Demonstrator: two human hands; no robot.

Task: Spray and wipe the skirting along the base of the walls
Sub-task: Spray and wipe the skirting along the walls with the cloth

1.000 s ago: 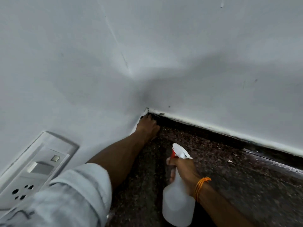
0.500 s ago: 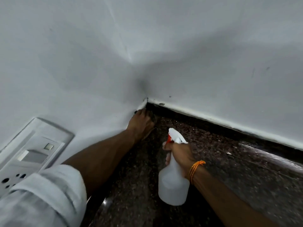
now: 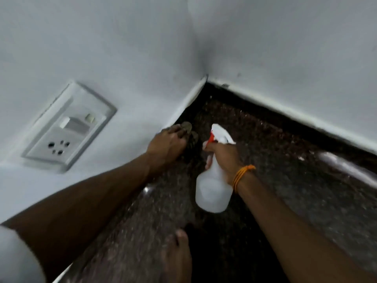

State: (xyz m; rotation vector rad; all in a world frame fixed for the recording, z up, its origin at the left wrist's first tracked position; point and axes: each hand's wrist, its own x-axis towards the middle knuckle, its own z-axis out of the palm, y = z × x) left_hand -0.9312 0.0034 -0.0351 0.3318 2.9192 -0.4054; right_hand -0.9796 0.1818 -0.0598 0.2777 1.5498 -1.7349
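Two white walls meet in a corner, with dark speckled stone skirting along their base. My left hand holds a dark, dirty cloth against the skirting of the left wall, a short way out from the corner. My right hand grips the neck of a white spray bottle, a finger at the red trigger. The nozzle points toward the corner, just right of the cloth.
A white switch and socket plate sits low on the left wall. A bare foot stands on the dark stone floor at the bottom. An orange thread circles my right wrist. A wet shine lies along the right skirting.
My left hand has drawn the cloth back out of the corner along the left wall. The bottle stays in my right hand. The view has dropped and the foot has come into sight.
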